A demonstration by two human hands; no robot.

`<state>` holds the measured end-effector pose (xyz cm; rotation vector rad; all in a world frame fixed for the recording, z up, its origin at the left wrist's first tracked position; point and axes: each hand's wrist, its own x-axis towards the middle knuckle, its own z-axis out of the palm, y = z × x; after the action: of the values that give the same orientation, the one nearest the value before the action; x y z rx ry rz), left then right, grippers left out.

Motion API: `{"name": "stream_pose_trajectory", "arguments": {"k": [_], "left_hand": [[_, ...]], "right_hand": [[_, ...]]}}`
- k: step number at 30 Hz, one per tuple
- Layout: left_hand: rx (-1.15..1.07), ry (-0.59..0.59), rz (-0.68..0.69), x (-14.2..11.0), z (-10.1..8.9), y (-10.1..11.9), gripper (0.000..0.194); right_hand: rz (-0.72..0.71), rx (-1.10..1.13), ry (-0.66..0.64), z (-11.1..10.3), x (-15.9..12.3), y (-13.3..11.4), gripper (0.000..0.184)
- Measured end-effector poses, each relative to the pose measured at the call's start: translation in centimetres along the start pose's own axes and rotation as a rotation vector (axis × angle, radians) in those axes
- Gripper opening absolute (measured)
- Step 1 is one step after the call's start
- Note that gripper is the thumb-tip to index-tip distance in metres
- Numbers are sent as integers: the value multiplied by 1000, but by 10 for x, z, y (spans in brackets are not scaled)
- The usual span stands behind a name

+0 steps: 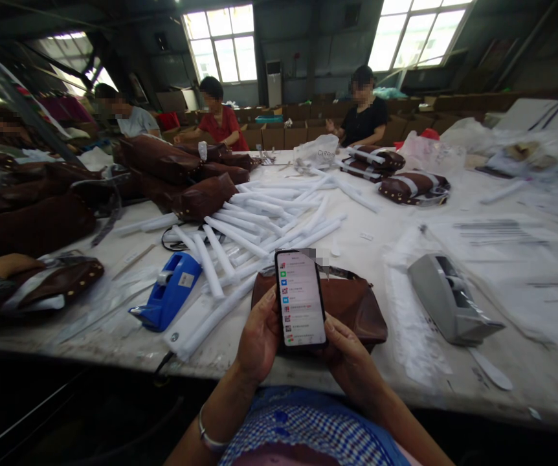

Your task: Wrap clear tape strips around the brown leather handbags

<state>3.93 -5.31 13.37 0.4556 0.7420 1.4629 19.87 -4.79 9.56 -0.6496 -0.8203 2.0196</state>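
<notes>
A smartphone showing a list is held upright between two hands above the table's near edge, the left hand and right hand partly curled, gripping its sides. Behind it lies a brown bag, flanked by a blue tape dispenser and a gray tape dispenser; white rolls spread beyond.

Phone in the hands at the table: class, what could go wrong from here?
The phone might slip, as the left hand and right hand hold it by its sides. The white tubes lie loosely piled, so a nudge could scatter them. The blue dispenser, near the front edge of the table, might get knocked.
</notes>
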Motion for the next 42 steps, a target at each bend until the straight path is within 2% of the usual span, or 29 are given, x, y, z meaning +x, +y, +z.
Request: {"name": "stream_pose_trajectory", "arguments": {"k": [20,33,37,42], "left_hand": [[-24,-6,0,-3,0,1,34],[4,17,19,-5,2,2,38],[28,30,-16,0,-2,4,39],[22,91,45,15,-2,15,32]], "right_hand": [[9,-3,31,2,-1,1,38],[4,-1,34,2,-4,2,39],[19,-20,46,1,-5,3,39],[33,-55,13,0,-11,5,40]]}}
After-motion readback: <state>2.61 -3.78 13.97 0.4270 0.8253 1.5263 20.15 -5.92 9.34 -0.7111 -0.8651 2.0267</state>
